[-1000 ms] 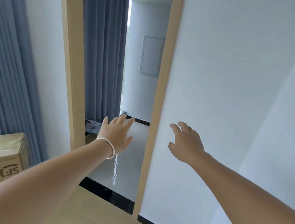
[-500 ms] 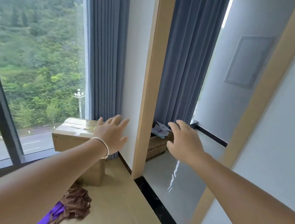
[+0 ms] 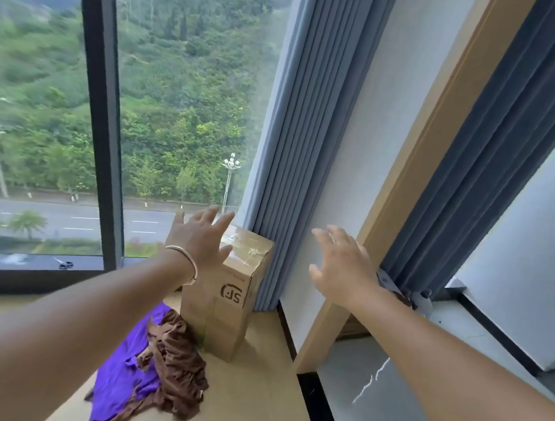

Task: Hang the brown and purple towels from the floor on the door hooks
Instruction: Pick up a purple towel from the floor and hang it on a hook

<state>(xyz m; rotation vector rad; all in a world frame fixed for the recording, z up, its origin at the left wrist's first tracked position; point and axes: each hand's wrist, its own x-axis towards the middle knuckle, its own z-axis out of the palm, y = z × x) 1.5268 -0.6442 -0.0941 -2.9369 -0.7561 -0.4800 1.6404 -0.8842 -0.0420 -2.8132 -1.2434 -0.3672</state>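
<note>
Window (image 3: 178,101): a hillside and a road are seen through the glass; its dark sill runs along the left.
Curtain (image 3: 295,144): grey-blue folds are hung to the floor beside the window, just behind the box.
Door frame (image 3: 405,188): a tan wooden upright is seen right of the white wall strip; no hooks can be made out in this view, so the hanging place cannot be located from here.
Floor (image 3: 252,409): tan boards on which the towels and the box are carried.
Cardboard box (image 3: 228,293): stood upright against the curtain, taped on top, its base just beside the towels.
Purple towel (image 3: 128,368): spread flat on the floor, partly covered by the brown one; not yet lifted.
Brown towel (image 3: 176,359): crumpled in a heap on top of the purple towel's right edge, touching it, likely as dropped.
Left hand (image 3: 200,237): fingers spread and straight, nothing held or touched; it is raised well above the towels, judged as a reach not yet lowered.
Right hand (image 3: 341,266): fingers spread, relaxed, nothing gripped; held in the air before the door frame.
Scissors (image 3: 63,262): laid on the sill, well apart from the towels.
</note>
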